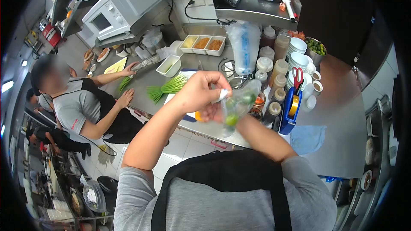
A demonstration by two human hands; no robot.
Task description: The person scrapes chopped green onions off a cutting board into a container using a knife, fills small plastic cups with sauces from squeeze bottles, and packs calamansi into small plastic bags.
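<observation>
A clear plastic bag [247, 98] with green pieces inside hangs in front of me over the counter's edge. My left hand [207, 89] is closed in a pinch at the bag's upper left, with something small and white at the fingertips. Lower down, behind the bag, is my right hand [212, 113], blurred and partly hidden; its grip does not show clearly. A bunch of long green stalks [165, 89] lies left of my hands, beside a white tub [168, 66].
A co-worker [85, 98] stands at the left with both hands at the counter. Several sauce bottles [280, 68], stacked white bowls [296, 60], a blue tape dispenser [289, 117] and a blue cloth [308, 139] are on the right. Three food trays [202, 52] stand at the back.
</observation>
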